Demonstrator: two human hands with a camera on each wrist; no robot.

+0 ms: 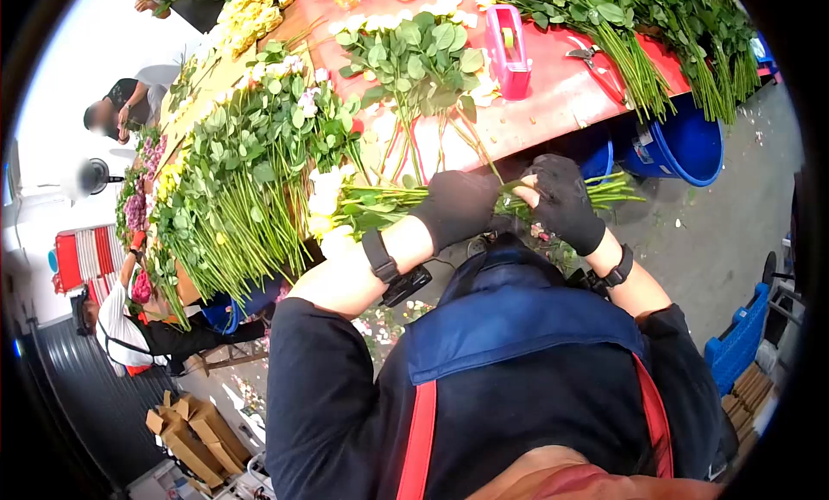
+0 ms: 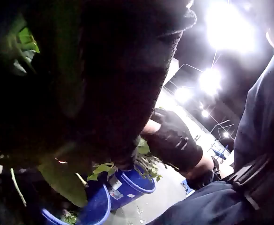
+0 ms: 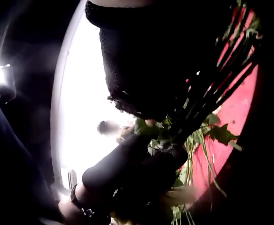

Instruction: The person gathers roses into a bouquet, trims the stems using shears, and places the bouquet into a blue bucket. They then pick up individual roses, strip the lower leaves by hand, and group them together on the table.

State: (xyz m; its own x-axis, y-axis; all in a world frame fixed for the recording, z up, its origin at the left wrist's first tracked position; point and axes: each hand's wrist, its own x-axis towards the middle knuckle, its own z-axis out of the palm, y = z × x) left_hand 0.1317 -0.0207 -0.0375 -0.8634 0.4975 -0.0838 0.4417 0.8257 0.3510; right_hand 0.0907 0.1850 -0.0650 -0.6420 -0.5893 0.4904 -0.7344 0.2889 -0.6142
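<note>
Both hands wear black gloves and meet in front of the body at a bunch of roses. My left hand (image 1: 462,208) grips the bunch around its stems, with pale rose heads (image 1: 326,193) out to the left. Just right of it, my right hand (image 1: 566,205) has its fingers curled at the stems, bare thumb tip showing. Cut stem ends (image 1: 617,189) stick out beyond the right hand. In the left wrist view the right glove (image 2: 174,143) is beside green leaves (image 2: 144,147). Dark stems (image 3: 235,61) fan out past the hand in the right wrist view.
On the red table (image 1: 553,120) lie loose white roses (image 1: 414,55), a pink tape dispenser (image 1: 509,55) and red-handled pruning shears (image 1: 596,64). Piled roses (image 1: 250,172) cover the left side. Blue buckets (image 1: 682,146) stand below the table edge. Other people work at the left.
</note>
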